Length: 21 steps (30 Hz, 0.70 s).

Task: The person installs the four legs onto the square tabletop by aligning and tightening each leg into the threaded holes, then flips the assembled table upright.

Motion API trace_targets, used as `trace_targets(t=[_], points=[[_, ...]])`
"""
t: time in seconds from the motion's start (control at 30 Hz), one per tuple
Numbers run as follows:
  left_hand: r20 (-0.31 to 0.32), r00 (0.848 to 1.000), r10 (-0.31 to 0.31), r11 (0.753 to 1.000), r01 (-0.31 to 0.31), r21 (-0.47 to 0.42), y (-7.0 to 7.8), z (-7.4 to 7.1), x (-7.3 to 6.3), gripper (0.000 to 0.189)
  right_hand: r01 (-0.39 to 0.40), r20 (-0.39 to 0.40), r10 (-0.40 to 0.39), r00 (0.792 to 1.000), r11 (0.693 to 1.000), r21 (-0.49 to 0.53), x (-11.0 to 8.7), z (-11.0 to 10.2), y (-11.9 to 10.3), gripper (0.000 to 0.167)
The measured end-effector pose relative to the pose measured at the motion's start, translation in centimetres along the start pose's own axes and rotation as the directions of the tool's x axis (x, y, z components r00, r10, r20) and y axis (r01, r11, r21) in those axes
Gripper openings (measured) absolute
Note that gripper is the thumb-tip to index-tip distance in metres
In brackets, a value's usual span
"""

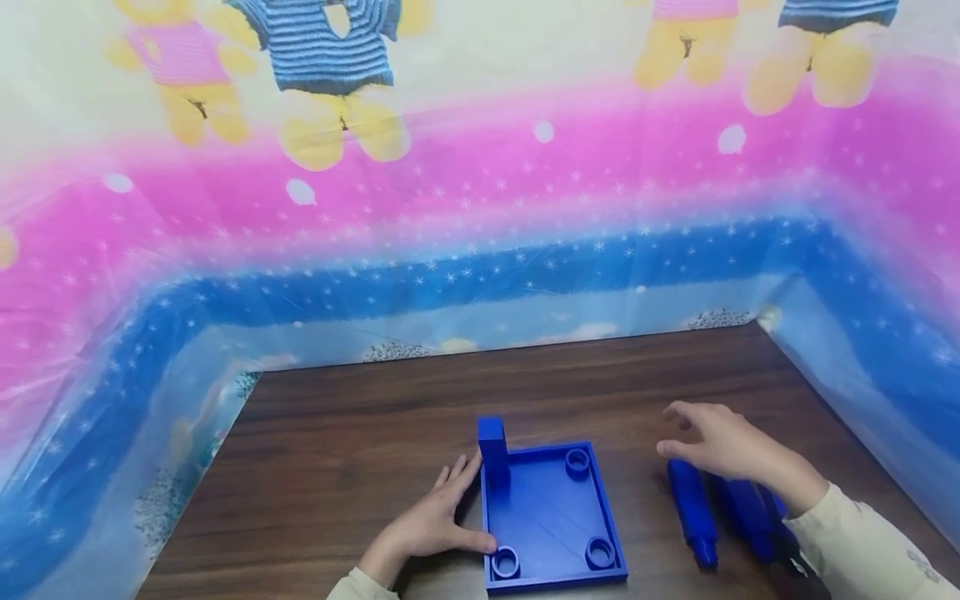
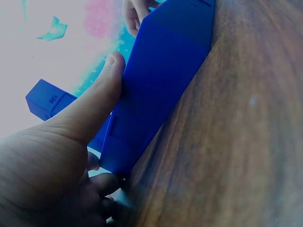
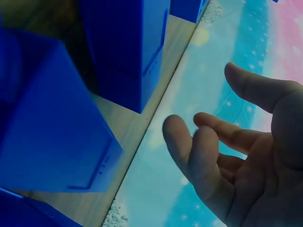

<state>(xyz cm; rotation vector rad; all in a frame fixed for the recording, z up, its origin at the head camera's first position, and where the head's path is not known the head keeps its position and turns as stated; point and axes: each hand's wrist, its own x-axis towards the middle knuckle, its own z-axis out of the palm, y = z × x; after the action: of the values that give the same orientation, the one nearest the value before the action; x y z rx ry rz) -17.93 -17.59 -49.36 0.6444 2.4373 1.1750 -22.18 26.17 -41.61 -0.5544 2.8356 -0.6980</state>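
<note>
My left hand point(image 1: 442, 521) lies spread along the left side of the blue tray point(image 1: 546, 525), thumb against its rim. The tray sits midway between the counter's point(image 1: 322, 467) side edges, one post point(image 1: 492, 454) upright at its far left corner. Toward the counter's right edge, my right hand point(image 1: 723, 437), fingers loosely bent and thumb apart, hovers over loose posts point(image 1: 692, 508), the rightmost partly hidden by my sleeve point(image 1: 870, 542).

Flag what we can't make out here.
Head view: exact count of loose posts; right grip and sleeve partly cover them.
Head view: corner of tray under the upright post; that post hides it.
Left wrist view: tray's far end; cut off by top edge.
Right wrist view: marking on the large left post; too small, blurred.
</note>
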Motion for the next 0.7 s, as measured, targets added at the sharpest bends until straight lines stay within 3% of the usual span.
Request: trace_targets(t=[0.43, 0.7], points=[[0.006, 1.000, -0.002, 1.000, 0.002, -0.002, -0.1, -0.1, 0.0, 0.120, -0.036, 0.082, 0.037, 0.996, 0.999, -0.014, -0.8, 1.7, 0.1, 0.073], [0.002, 1.000, 0.012, 1.000, -0.012, -0.003, -0.2, 0.0, 0.0, 0.121, -0.089, 0.133, 0.085, 0.987, 0.996, 0.031, -0.7, 2.6, 0.0, 0.073]])
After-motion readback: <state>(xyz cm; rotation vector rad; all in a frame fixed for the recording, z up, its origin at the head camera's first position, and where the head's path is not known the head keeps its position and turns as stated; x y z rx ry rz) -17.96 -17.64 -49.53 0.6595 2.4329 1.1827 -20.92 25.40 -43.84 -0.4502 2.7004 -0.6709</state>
